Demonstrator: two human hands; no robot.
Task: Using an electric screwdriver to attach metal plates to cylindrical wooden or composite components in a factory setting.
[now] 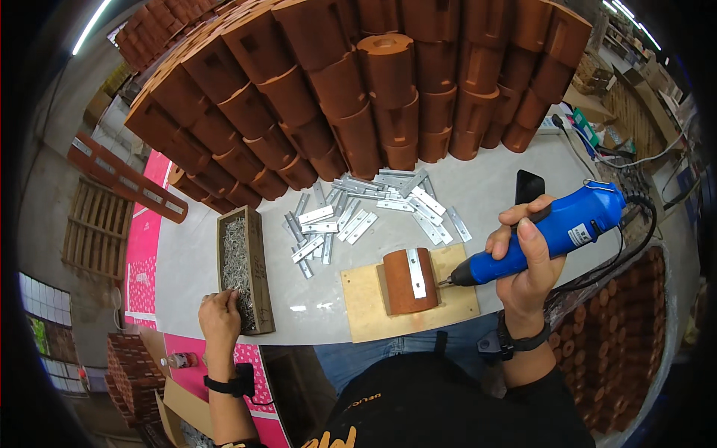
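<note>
My right hand [526, 257] grips a blue electric screwdriver [553, 235], its bit pointing left. The tip is close to a reddish-brown, curved block [400, 284] on a light wooden board [362, 302]; whether they touch I cannot tell. A silver metal strip with holes [417, 272] lies along the top of the block. My left hand [220, 317] is at the near end of a long narrow wooden box [259, 280] full of small silver screws [236, 257]. Its fingers are curled together at the rim, and what they hold, if anything, is hidden.
Loose metal strips [347, 216] lie heaped on the grey table [299, 328]. Behind them rises a tall stack of reddish-brown blocks [343, 89]. A black phone-like object [529, 185] lies at the right. The screwdriver's black cable [646, 239] loops down on the right, above more stacked pieces [605, 336].
</note>
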